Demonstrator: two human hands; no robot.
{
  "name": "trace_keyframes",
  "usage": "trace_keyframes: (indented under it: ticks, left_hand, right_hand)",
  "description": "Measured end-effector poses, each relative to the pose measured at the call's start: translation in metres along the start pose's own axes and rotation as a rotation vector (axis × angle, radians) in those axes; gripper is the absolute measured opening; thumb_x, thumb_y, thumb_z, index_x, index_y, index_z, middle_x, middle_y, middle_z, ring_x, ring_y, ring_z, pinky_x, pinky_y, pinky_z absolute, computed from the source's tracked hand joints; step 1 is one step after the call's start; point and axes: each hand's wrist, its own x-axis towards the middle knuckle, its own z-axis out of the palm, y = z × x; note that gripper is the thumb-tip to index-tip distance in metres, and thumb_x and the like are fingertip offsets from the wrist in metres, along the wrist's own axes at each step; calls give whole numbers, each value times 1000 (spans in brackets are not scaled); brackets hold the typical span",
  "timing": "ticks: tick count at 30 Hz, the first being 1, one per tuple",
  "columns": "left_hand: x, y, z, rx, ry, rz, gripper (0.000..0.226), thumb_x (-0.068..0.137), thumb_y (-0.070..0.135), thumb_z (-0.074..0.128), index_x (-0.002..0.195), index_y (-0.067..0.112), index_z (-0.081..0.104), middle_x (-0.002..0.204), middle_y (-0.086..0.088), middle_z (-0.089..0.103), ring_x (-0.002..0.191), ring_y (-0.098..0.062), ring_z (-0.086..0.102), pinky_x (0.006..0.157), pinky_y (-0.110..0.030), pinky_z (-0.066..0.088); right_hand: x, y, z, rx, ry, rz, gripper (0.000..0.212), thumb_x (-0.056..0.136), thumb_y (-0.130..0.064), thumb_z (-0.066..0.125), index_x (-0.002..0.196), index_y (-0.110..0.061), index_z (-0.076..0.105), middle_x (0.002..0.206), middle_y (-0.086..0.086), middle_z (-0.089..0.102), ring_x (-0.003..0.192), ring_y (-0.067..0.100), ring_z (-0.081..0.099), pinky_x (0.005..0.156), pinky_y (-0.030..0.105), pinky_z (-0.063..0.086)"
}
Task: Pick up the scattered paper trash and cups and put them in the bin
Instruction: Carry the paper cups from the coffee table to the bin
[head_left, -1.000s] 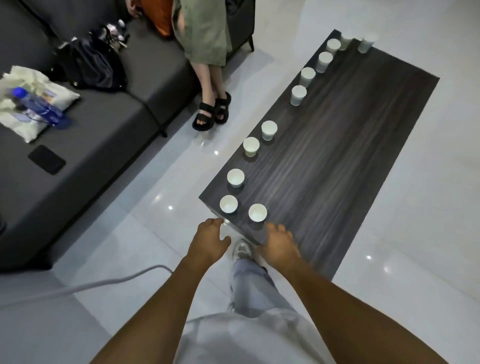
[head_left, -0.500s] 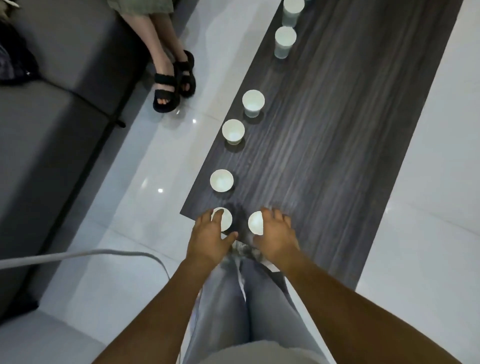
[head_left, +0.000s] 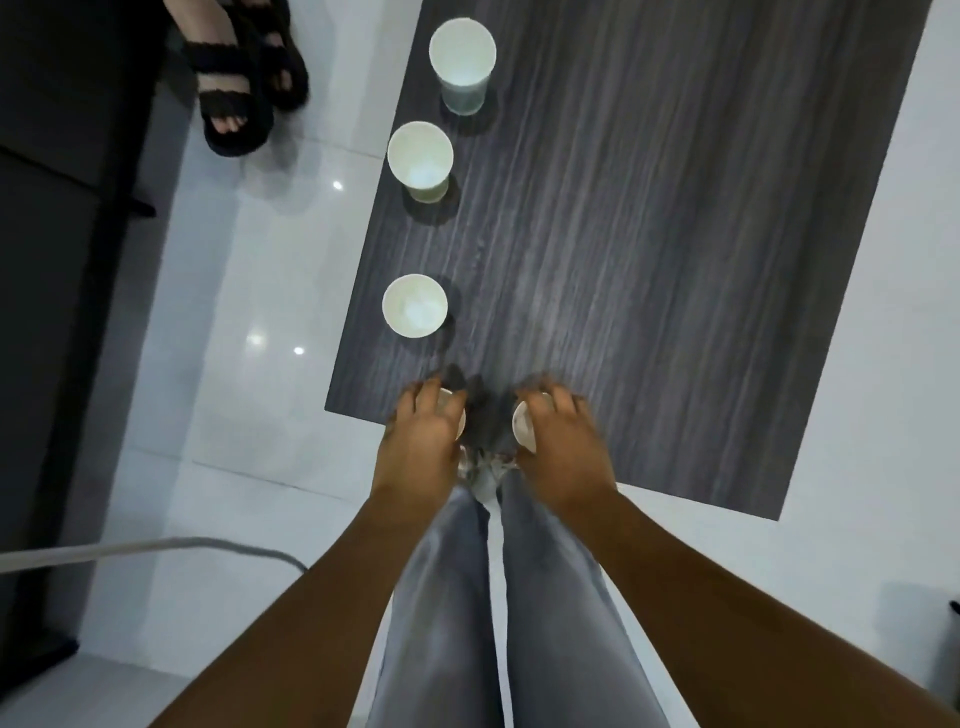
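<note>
Head view: looking down on glossy white floor tiles (head_left: 218, 322) catching small glints of light, and on a low rectangular table of dark grey streaked wood grain (head_left: 649, 260), matt, its far end cut off by the top edge.

Standing upright along the table's left edge, three round white paper cups: the farthest cup (head_left: 462, 65) showing a pale bluish wall, the middle cup (head_left: 420, 161) a greenish one, the nearest free cup (head_left: 414, 306) seen almost straight down, only its rim and pale inside showing.

Reaching over the table's near corner, both bare hands. Left hand (head_left: 423, 441) curling its fingers round a white paper cup (head_left: 457, 418), nearly all of it hidden beneath the palm, only a sliver of rim showing. Right hand (head_left: 563, 447) curling over a second white paper cup (head_left: 523, 428), part of its open mouth peeking out at the thumb side. Fingertips smeared by motion blur, so exact contact hard to make out.

Below the hands, grey denim trouser legs (head_left: 550, 597), with a blurred pale shoe between the wrists.

At the upper left, black chunky strapped sandals (head_left: 244, 88) on another person's feet, cropped at the frame's top. Along the left side, a dark sofa (head_left: 47, 260), mostly out of frame. Crossing the lower left floor, a pale grey cable (head_left: 156, 548).
</note>
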Motion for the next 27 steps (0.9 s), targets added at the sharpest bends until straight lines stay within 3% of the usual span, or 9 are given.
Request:
trace_keyframes:
  ticks: [6,13,15,20,27]
  left_hand:
    - [-24,13,-26,66,-75,122,58,89,26,62,140,27,36,151,1,29,138,-24,25,109,-35,36]
    - [-53,73,-104,89,-145,240,55,88,29,60,138,27,38,149,4,28,135,-22,24,105,-38,40]
    - [-60,102,-131,141,-137,306,55,88,28,60,138,27,37,147,4,29,133,-21,24,100,-37,41]
    - [-81,189,-179,225,-136,465,61,89,26,59,144,24,33,147,1,30,136,-22,24,105,-39,39]
    - [-126,340,-185,351,-135,642,62,88,29,59,143,18,33,142,-1,37,130,-24,32,100,-42,44]
  right_hand:
    - [-43,-4,-11,119,78,83,63,90,-34,63,144,-27,32,153,-1,28,139,24,26,112,35,31]
    - [-119,-9,-76,331,258,238,61,87,-31,65,141,-26,36,147,0,34,129,24,37,103,33,40]
    - [-145,-2,-102,374,318,266,61,86,-32,66,140,-25,37,145,-1,35,127,24,38,101,34,42]
    - [-211,33,-160,444,412,334,64,85,-33,69,141,-23,39,143,3,38,128,27,41,102,39,43]
    - [-303,133,-206,538,527,430,66,83,-34,69,141,-22,42,138,6,44,120,27,47,98,37,45]
